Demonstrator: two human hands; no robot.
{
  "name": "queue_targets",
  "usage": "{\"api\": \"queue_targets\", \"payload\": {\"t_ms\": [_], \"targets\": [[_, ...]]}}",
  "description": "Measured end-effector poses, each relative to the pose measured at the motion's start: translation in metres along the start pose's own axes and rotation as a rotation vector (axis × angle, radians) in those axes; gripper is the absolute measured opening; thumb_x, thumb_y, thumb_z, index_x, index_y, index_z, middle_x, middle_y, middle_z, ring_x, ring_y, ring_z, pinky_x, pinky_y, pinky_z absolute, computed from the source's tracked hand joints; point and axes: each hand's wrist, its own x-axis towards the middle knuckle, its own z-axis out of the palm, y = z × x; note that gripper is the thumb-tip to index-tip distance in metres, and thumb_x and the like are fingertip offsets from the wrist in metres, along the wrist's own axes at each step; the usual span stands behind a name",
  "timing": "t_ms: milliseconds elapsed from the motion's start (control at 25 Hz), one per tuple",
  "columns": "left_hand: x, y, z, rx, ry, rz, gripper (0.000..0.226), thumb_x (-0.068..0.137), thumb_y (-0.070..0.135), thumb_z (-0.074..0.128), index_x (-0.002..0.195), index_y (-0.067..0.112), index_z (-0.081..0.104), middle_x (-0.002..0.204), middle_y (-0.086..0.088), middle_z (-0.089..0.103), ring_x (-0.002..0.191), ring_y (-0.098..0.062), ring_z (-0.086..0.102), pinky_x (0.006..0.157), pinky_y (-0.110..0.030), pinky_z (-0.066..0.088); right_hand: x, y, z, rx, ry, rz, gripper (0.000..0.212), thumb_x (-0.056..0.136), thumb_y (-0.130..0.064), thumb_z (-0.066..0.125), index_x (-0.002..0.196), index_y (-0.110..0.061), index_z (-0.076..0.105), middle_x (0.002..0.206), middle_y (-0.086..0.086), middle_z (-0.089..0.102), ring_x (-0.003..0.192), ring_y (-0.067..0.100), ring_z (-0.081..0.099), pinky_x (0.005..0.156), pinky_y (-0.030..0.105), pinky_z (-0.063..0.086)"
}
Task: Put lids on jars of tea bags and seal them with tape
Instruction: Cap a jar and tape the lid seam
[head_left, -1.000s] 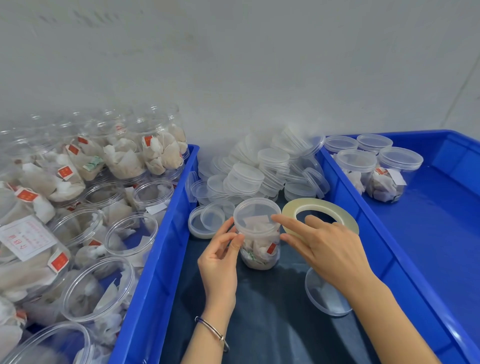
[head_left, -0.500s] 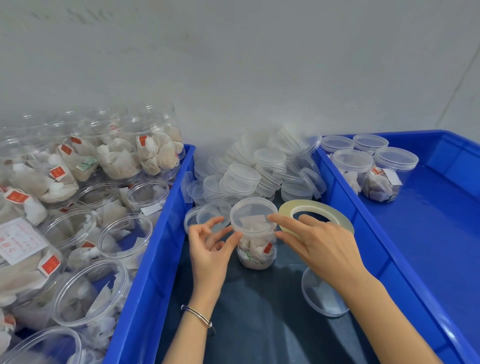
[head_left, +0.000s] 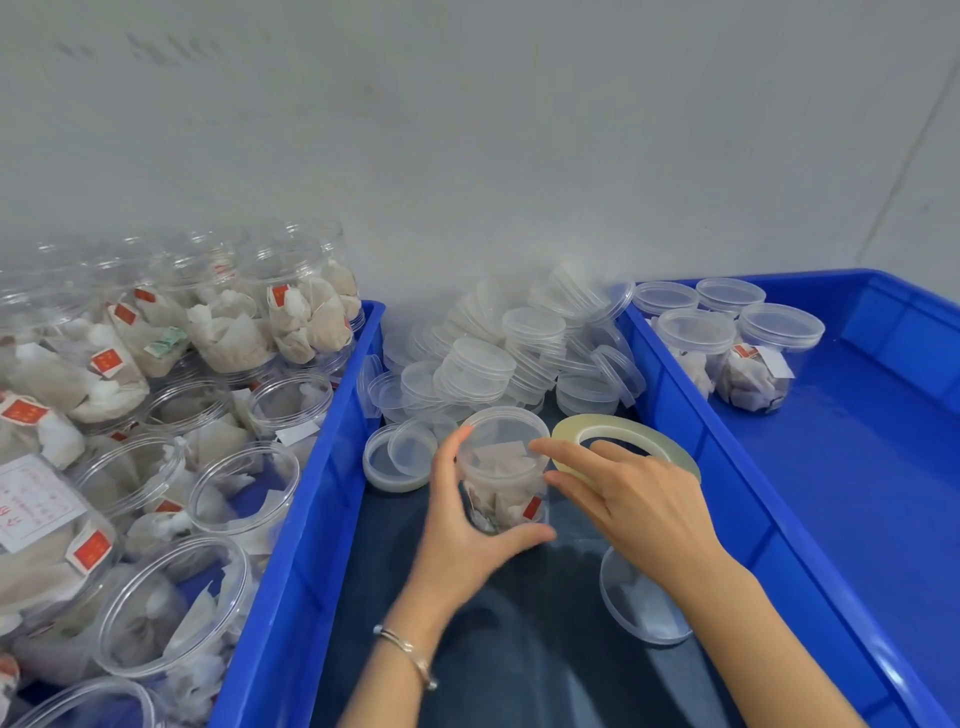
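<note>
A clear plastic jar (head_left: 503, 470) of tea bags with a lid on stands on the dark floor of the middle blue bin (head_left: 291, 571). My left hand (head_left: 465, 535) grips the jar's body, fingers up its left side and thumb curled under its front. My right hand (head_left: 636, 506) comes from the right and holds a flat yellowish tape roll (head_left: 631, 434) tilted off the bin floor, one finger through its hole. Its index fingertip touches the jar's right side just below the lid. No tape strip can be made out.
A heap of clear lids (head_left: 519, 353) fills the back of the middle bin, with loose lids (head_left: 397, 457) to the jar's left and one lid (head_left: 644, 603) under my right wrist. Open jars of tea bags (head_left: 156, 467) crowd the left. Lidded jars (head_left: 737, 353) stand in the right blue bin (head_left: 857, 467).
My left hand has gone from fingertips near the jar's rim to a full grip round its body. My right hand with the tape roll has stayed beside the jar.
</note>
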Motion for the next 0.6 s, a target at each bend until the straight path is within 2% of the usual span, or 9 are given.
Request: {"api": "queue_targets", "payload": {"t_ms": [80,120,160,240,280,360,440,520,600], "targets": [[0.001,0.007,0.026,0.121,0.154,0.001,0.094,0.050,0.044,0.087,0.126,0.046,0.032,0.129,0.024,0.040,0.121,0.014,0.038,0.093,-0.003,0.036,0.004,0.003,-0.001,-0.005,-0.074,-0.007,0.041,0.093,-0.061,0.031,0.132,-0.052,0.041,0.081,-0.010,0.057,0.061,0.010,0.055,0.040,0.021,0.028],[0.005,0.011,0.032,0.145,0.205,0.008,0.090,0.053,0.042,0.086,0.123,0.048,0.031,0.126,0.029,0.036,0.116,0.021,0.035,0.088,0.002,0.033,0.004,0.004,-0.001,0.026,-0.136,0.001,0.043,0.094,-0.062,0.030,0.136,-0.055,0.029,0.090,-0.012,0.057,0.070,0.009,0.056,0.046,0.023,0.037],[0.010,0.015,0.032,0.159,0.231,0.006,0.089,0.055,0.038,0.087,0.123,0.047,0.031,0.124,0.030,0.036,0.112,0.024,0.035,0.085,0.004,0.031,0.004,0.005,-0.002,0.072,-0.188,0.009,0.048,0.094,-0.060,0.031,0.139,-0.055,0.018,0.093,-0.015,0.054,0.072,0.008,0.054,0.051,0.025,0.041],[0.022,0.013,0.020,0.187,0.233,-0.001,0.090,0.056,0.031,0.091,0.126,0.039,0.035,0.124,0.025,0.041,0.111,0.016,0.040,0.087,-0.001,0.031,0.008,0.009,-0.003,0.173,-0.322,0.065,0.066,0.091,-0.055,0.040,0.144,-0.047,0.001,0.084,-0.016,0.049,0.066,0.009,0.048,0.053,0.027,0.039],[0.025,0.011,0.011,0.203,0.215,-0.003,0.091,0.055,0.028,0.092,0.126,0.036,0.036,0.124,0.022,0.043,0.113,0.010,0.041,0.088,-0.004,0.032,0.010,0.009,-0.005,0.249,-0.405,0.114,0.071,0.089,-0.053,0.044,0.146,-0.040,0.003,0.079,-0.012,0.051,0.065,0.010,0.049,0.057,0.029,0.043],[0.026,0.009,-0.005,0.219,0.210,-0.013,0.091,0.053,0.024,0.092,0.123,0.040,0.036,0.120,0.026,0.043,0.108,0.012,0.043,0.086,-0.008,0.036,0.010,0.009,-0.005,0.321,-0.504,0.141,0.055,0.086,-0.052,0.047,0.134,-0.030,0.032,0.071,-0.008,0.055,0.068,0.010,0.053,0.082,0.035,0.047],[0.024,0.008,-0.016,0.192,0.240,-0.033,0.090,0.051,0.022,0.092,0.119,0.042,0.038,0.116,0.029,0.043,0.106,0.020,0.042,0.081,-0.011,0.039,0.009,0.007,-0.006,0.238,-0.452,0.130,0.036,0.084,-0.060,0.038,0.100,-0.031,0.052,0.068,-0.008,0.055,0.075,0.005,0.050,0.106,0.039,0.029],[0.022,0.008,-0.024,0.167,0.256,-0.056,0.090,0.049,0.022,0.093,0.120,0.042,0.040,0.115,0.030,0.043,0.106,0.021,0.042,0.076,-0.010,0.040,0.007,0.005,-0.013,0.239,-0.424,0.186,0.044,0.079,-0.069,0.027,0.079,-0.032,0.051,0.075,-0.009,0.051,0.088,0.001,0.044,0.111,0.047,0.017],[0.023,0.008,-0.030,0.156,0.260,-0.075,0.091,0.050,0.020,0.093,0.121,0.042,0.041,0.118,0.029,0.043,0.107,0.017,0.042,0.074,-0.010,0.040,0.005,0.010,-0.019,0.313,-0.464,0.274,0.046,0.079,-0.069,0.026,0.070,-0.030,0.050,0.082,-0.009,0.050,0.089,0.000,0.043,0.099,0.045,0.030]]}}
